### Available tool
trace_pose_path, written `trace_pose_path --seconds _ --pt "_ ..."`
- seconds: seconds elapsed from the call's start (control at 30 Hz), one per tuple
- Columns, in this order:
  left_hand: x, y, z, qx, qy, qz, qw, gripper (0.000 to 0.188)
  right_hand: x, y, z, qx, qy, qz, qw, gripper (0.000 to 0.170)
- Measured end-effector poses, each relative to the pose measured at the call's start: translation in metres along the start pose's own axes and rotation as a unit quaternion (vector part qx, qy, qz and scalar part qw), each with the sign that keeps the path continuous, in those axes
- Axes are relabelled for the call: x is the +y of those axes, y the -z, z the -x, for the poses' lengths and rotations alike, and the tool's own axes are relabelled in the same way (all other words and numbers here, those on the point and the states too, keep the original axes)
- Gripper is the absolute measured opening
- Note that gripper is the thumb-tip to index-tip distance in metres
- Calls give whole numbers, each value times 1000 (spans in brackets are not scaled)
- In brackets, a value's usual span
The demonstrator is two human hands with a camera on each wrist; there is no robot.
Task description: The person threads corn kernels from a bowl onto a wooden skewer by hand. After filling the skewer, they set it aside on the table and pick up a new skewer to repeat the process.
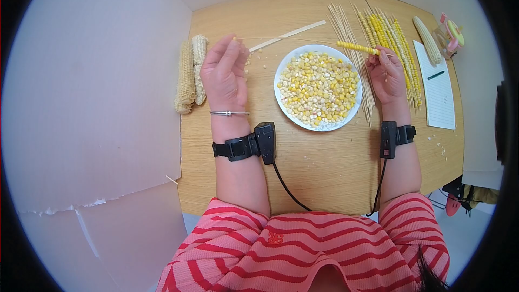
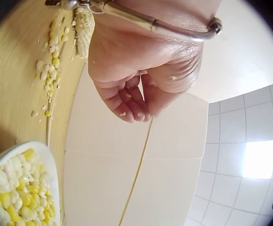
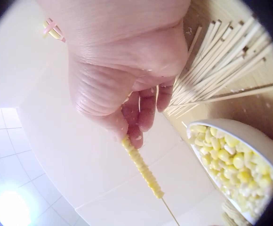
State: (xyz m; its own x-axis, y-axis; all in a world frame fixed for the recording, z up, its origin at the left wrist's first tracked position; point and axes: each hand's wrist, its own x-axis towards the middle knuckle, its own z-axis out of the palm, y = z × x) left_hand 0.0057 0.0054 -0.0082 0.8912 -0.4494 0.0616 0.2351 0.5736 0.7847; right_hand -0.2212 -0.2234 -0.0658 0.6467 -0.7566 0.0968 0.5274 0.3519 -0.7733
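Grip on both sides is narrow: the right hand (image 3: 110, 80) pinches the row of threaded kernels (image 1: 355, 47) at its end, and the left hand (image 1: 224, 70) pinches the skewer (image 2: 136, 170) near its other end. The wood looks thin, light and springy, likely to bow or snap if pushed sideways. Kernels that look moist should be soft and a little slippery, so a hard squeeze could split them; the bare wood is the safer hold, with only light fingertip pressure on the row. Held above the tabletop (image 1: 303, 167), the skewer spans both grips, towards the far edge beyond the plate (image 1: 324, 127). Its threaded part lies just beside the right grip, well apart from the left one, nearer the tabletop's right edge than its left.
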Motion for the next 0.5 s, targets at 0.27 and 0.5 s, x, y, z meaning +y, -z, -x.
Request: trace_pose_path --seconds 0.27,0.5 --pt "1 2 0 -16 13 5 1000 17 -1 0 0 -4 -3 -4 1000 17" --pt "4 5 1 -44 44 26 998 16 -2 -2 1 5 -4 -8 1000 16"
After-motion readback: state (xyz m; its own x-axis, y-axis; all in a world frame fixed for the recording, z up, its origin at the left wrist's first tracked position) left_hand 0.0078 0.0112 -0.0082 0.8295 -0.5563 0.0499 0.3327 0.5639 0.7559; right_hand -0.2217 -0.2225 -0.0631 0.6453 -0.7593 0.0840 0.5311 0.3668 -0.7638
